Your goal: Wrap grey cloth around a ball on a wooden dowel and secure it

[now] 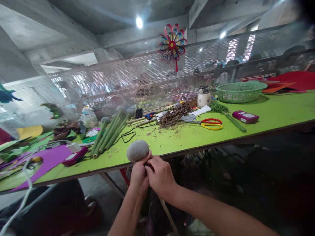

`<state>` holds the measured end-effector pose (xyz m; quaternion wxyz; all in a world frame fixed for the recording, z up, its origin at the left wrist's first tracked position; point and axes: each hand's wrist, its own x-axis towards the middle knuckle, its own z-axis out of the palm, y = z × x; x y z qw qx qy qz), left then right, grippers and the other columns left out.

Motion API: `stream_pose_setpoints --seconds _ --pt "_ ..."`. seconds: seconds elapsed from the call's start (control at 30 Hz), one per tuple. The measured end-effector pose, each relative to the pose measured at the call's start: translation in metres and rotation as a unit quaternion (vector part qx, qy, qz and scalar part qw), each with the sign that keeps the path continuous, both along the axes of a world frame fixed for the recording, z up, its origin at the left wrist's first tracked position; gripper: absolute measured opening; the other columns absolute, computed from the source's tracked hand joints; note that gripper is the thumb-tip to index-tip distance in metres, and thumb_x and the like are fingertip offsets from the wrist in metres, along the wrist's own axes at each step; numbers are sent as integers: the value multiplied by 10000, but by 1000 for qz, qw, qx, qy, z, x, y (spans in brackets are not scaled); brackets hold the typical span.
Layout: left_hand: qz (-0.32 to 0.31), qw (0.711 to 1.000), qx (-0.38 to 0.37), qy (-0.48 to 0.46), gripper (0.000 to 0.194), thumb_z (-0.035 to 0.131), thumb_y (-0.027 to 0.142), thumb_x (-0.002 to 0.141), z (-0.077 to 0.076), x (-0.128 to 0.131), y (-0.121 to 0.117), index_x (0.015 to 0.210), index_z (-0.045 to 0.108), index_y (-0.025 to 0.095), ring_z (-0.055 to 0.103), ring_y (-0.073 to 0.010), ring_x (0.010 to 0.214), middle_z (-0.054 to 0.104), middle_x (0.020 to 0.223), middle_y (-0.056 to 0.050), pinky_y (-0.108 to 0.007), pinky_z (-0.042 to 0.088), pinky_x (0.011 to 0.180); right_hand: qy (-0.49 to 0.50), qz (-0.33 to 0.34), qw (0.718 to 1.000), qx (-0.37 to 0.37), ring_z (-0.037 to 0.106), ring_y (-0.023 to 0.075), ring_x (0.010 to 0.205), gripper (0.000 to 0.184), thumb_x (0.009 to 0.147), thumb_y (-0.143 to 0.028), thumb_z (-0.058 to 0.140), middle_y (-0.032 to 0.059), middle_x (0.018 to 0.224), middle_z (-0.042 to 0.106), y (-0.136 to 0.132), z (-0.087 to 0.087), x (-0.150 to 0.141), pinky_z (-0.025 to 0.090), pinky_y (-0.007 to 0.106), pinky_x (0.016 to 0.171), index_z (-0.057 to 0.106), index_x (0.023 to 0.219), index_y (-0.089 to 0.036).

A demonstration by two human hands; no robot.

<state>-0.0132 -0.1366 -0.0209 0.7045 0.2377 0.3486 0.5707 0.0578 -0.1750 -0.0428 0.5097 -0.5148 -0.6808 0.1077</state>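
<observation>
Just in front of the table's near edge, a rounded grey cloth-covered head sits above my hands. My left hand is closed directly under it, the thumb pressed up against its underside. My right hand is closed beside the left one, its fingertips pinched together and touching it. A thin pale stick comes out below my right hand and slants down out of view. Where the stick meets the grey head is hidden by my fingers.
On the green table lie green stems with grey heads, scissors with red and yellow handles, a heap of dry twigs and a purple box. A green basket stands at the back right. Someone's dark-clothed leg is at lower left.
</observation>
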Motion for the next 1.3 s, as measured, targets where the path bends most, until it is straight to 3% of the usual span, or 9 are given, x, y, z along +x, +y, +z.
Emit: stream_pose_setpoints --seconds 0.3,0.5,0.73,0.93,1.3 --pt "-20 998 13 50 246 830 188 457 6 2 -6 584 640 98 617 -167 592 613 525 -8 -249 471 551 -140 -16 989 37 567 206 787 114 826 -108 470 81 864 615 0 3 2 415 306 677 577 840 -145" --pt "9 998 36 58 258 839 194 483 6 4 -5 624 648 93 620 -165 579 619 529 -14 -245 478 541 -104 5 994 19 569 192 749 114 797 -115 459 73 802 617 7 4 6 406 289 662 563 774 -154" --pt "13 999 -28 40 249 838 154 512 5 9 -7 653 642 92 616 -146 541 640 561 -36 -222 488 504 -90 52 995 5 578 188 785 106 783 -99 456 70 825 625 0 -3 22 409 279 688 542 781 -160" --pt "11 1000 -15 14 231 814 75 523 4 12 -10 677 642 87 587 -109 502 644 588 -25 -202 484 485 -86 72 992 51 565 181 791 154 784 -73 414 76 832 597 2 -10 32 426 276 697 543 810 -154" --pt "66 996 -18 49 335 874 169 411 -6 31 -9 591 597 112 491 -67 477 581 512 34 -192 385 476 -201 47 973 104 502 194 727 143 765 -94 422 83 788 560 -5 -27 40 397 293 616 548 756 -161"
